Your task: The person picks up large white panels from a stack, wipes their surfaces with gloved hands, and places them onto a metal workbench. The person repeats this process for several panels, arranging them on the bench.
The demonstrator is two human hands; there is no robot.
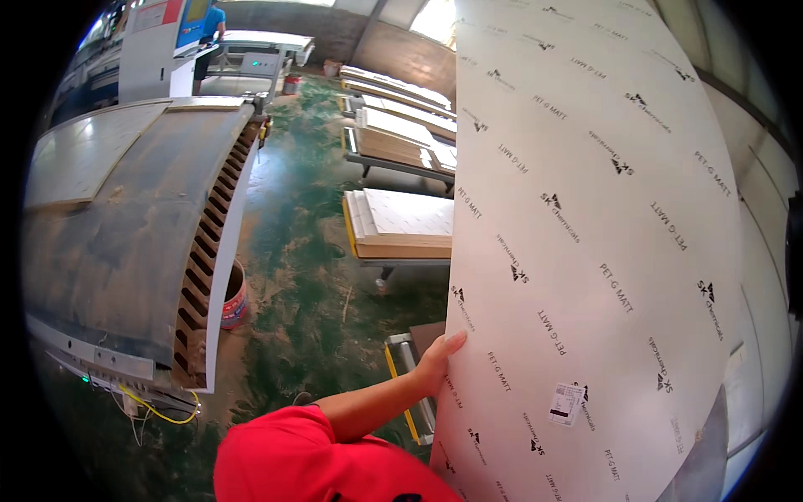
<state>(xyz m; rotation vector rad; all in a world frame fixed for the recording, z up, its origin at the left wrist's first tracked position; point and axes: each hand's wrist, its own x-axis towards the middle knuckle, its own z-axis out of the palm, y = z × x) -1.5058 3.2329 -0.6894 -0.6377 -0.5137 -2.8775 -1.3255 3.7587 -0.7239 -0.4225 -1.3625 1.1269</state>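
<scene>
A tall white board (585, 276) with printed film on its face stands upright in front of me and fills the right half of the view. My left hand (438, 363) grips its left edge, thumb on the printed face and the fingers hidden behind. A small white label (566, 404) is stuck low on the board. My left arm reaches across from a red sleeve (314, 456). My right hand does not show; the board covers most of that side.
At left stands a machine table (125, 251) with a slotted edge and a panel (79, 163) on it. A bucket (237, 294) sits beside it. Board stacks (406, 213) lie on low roller stands beyond. A person (212, 38) in blue stands far back. The green floor (293, 276) is dusty.
</scene>
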